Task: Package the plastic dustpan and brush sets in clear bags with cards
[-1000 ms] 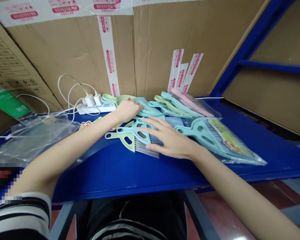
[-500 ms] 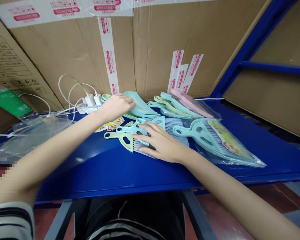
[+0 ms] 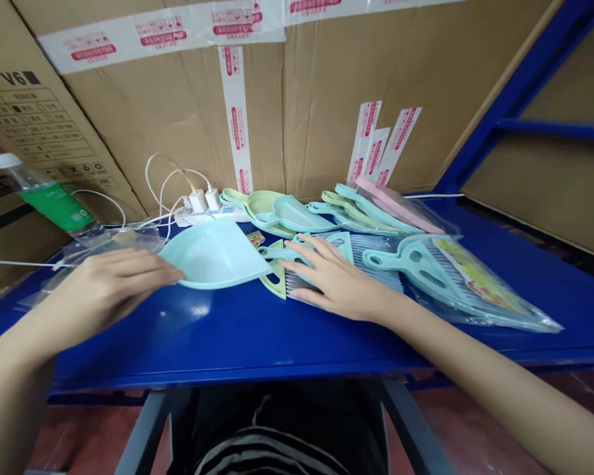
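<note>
My left hand [image 3: 129, 280] grips a light blue dustpan [image 3: 215, 254] by its handle end, which the fingers cover, and the pan's wide edge points right. Fingers spread, my right hand [image 3: 327, 274] rests on a pile of small brushes [image 3: 299, 282] with grey bristles and blue and green handles. Behind the brushes lie a green dustpan [image 3: 262, 201] and another blue dustpan [image 3: 301, 214]. To the right of my right hand is a blue brush-and-dustpan set [image 3: 440, 274] in clear plastic.
Bagged green, blue and pink pieces [image 3: 386, 208] lie along the cardboard at the back. A power strip [image 3: 212, 214] with white plugs and cables stands at back left, near a green-labelled bottle [image 3: 54, 201] and clear plastic bags [image 3: 113, 241]. The blue table [image 3: 218, 349] has a front edge.
My left hand has moved left and toward me, bringing a blue dustpan off the back pile. My right hand stays on the brushes. The view has shifted slightly left.
</note>
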The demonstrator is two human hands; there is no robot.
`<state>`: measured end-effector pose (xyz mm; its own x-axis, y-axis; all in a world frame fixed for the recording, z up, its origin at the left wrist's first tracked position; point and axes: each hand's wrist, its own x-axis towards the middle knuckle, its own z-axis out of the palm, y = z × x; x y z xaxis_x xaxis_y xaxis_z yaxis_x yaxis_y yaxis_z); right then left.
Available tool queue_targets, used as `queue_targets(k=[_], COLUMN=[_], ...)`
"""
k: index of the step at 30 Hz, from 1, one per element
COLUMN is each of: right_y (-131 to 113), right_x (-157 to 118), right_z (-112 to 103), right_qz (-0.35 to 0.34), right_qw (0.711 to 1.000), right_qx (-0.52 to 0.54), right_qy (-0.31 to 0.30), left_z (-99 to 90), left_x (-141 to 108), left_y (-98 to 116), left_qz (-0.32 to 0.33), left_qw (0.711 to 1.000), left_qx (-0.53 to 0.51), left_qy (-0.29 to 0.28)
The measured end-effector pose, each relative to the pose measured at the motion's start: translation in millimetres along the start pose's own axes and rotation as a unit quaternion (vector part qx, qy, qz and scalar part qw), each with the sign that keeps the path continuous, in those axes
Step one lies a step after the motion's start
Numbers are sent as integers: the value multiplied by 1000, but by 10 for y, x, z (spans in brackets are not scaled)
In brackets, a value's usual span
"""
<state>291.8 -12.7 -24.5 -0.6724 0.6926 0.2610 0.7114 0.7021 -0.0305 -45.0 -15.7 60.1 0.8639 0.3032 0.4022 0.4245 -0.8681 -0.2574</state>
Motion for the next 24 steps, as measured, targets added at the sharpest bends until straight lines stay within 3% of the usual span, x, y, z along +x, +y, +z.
queue_targets(k=[6, 11, 18, 24], right_y=[-159, -177, -129, -75], right_x=[324, 527, 531, 493], right_z=[26, 151, 221, 241], right_qz=[-126, -92, -46, -20], right_qw=[989, 992, 997, 999], right_qx=[-12, -62, -61, -43], right_qy=[-71, -60, -3, 7], left_z=[104, 201, 305, 486], left_x=[-600, -965, -826, -622], left_y=[87, 224, 391, 360], left_qz=[-54, -82, -70, -32], left_qw=[997, 996, 990, 990], left_qx=[-51, -32, -108, -128], left_qy=[-13, -9, -63, -58])
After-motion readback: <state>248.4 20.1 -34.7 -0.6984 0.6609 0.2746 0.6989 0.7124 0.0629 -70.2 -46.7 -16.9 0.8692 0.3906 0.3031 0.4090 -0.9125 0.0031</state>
